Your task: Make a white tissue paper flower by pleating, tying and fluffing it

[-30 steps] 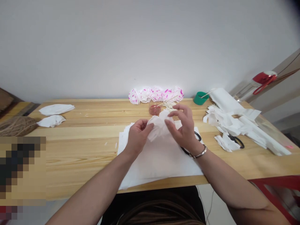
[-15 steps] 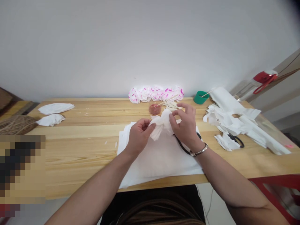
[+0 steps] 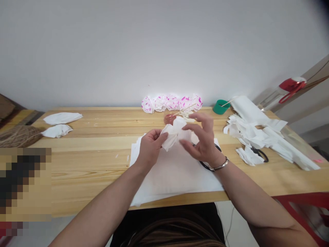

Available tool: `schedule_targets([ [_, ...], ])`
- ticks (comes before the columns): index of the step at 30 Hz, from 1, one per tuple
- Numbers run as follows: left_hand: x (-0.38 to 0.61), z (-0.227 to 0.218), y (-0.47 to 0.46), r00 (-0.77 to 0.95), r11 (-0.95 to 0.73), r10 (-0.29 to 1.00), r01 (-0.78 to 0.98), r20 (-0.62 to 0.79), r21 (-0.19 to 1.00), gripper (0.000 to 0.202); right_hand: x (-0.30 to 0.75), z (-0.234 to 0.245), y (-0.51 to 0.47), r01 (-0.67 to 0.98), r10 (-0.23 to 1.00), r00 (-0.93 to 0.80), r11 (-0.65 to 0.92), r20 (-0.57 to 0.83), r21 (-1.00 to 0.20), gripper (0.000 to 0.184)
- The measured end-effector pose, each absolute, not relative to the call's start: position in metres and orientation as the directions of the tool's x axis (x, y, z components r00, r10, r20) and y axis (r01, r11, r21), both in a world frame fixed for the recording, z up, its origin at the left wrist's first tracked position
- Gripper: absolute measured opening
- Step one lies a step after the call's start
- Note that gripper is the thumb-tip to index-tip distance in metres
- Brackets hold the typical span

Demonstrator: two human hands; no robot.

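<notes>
My left hand (image 3: 151, 145) pinches a crumpled white tissue paper flower (image 3: 170, 136) between thumb and fingers, above a stack of white paper sheets (image 3: 174, 180). At the flower's right side is my right hand (image 3: 204, 140), its thumb and fingers spread apart around the edge; whether a fingertip touches the tissue is hard to tell. A black loop (image 3: 205, 166) partly shows beneath my right wrist on the paper. Just behind the flower stands a small clear dish with reddish contents (image 3: 169, 119), a thin stick resting across it.
Pink-spotted white tissue balls (image 3: 171, 102) line the wall. A green cup (image 3: 221, 107), a white roll (image 3: 248, 109) and torn paper scraps (image 3: 248, 132) lie right, near a black handle (image 3: 264, 155). White paper pieces (image 3: 63, 118) and brown twine (image 3: 19, 136) lie left.
The fingers of my right hand have spread and come off the tissue's upper right part. The flower now sits slightly further left and looks more opened out.
</notes>
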State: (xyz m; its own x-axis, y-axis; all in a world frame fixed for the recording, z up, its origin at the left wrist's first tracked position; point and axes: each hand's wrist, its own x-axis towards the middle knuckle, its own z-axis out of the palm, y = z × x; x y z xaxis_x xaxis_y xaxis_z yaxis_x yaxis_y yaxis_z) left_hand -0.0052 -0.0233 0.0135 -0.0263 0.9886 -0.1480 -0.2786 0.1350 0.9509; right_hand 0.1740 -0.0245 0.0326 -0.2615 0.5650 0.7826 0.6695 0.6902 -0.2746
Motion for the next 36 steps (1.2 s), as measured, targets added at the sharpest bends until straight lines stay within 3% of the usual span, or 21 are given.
schedule_targets([
  [3,-0.005,0.014,-0.023,-0.025,0.140,0.988,-0.296,-0.155,0.945,0.026,0.173,0.033,-0.028,0.650,0.501,-0.468,0.753,0.728,-0.100,0.042],
  [6,-0.006,0.014,-0.022,-0.033,0.136,0.988,-0.296,-0.152,0.946,0.025,0.171,0.030,-0.026,0.681,0.509,-0.539,0.732,0.672,-0.009,0.033],
  [10,-0.007,0.012,-0.021,-0.031,0.132,0.988,-0.307,-0.148,0.943,0.025,0.173,0.029,-0.021,0.701,0.511,-0.568,0.711,0.645,0.054,0.008],
  [14,-0.009,0.012,-0.019,-0.051,0.140,0.984,-0.360,-0.169,0.922,0.027,0.178,0.033,-0.020,0.645,0.489,-0.631,0.762,0.603,0.057,0.008],
  [18,-0.008,0.014,-0.018,-0.053,0.148,0.982,-0.390,-0.183,0.909,0.028,0.180,0.036,-0.020,0.631,0.528,-0.644,0.776,0.554,-0.006,0.022],
  [21,-0.008,0.013,-0.018,-0.040,0.154,0.982,-0.377,-0.183,0.913,0.028,0.178,0.035,-0.020,0.635,0.530,-0.586,0.770,0.613,-0.059,0.031],
  [27,-0.005,0.008,-0.023,-0.025,0.108,0.993,-0.238,-0.118,0.965,0.028,0.169,0.029,-0.027,0.683,0.541,-0.383,0.711,0.749,-0.164,0.013],
  [30,-0.005,0.008,-0.025,-0.011,0.090,0.995,-0.228,-0.095,0.969,0.028,0.164,0.027,-0.030,0.721,0.566,-0.320,0.666,0.760,-0.193,0.033],
  [33,-0.004,0.010,-0.025,0.001,0.083,0.996,-0.240,-0.086,0.967,0.026,0.162,0.024,-0.025,0.746,0.679,-0.137,0.550,0.721,-0.376,0.063],
  [35,-0.004,0.011,-0.025,0.014,0.084,0.996,-0.256,-0.083,0.963,0.026,0.163,0.021,-0.019,0.698,0.788,-0.039,0.461,0.614,-0.548,0.063],
  [36,-0.003,0.011,-0.025,0.022,0.087,0.996,-0.267,-0.084,0.960,0.026,0.164,0.020,-0.017,0.654,0.846,-0.008,0.408,0.533,-0.637,0.053],
])
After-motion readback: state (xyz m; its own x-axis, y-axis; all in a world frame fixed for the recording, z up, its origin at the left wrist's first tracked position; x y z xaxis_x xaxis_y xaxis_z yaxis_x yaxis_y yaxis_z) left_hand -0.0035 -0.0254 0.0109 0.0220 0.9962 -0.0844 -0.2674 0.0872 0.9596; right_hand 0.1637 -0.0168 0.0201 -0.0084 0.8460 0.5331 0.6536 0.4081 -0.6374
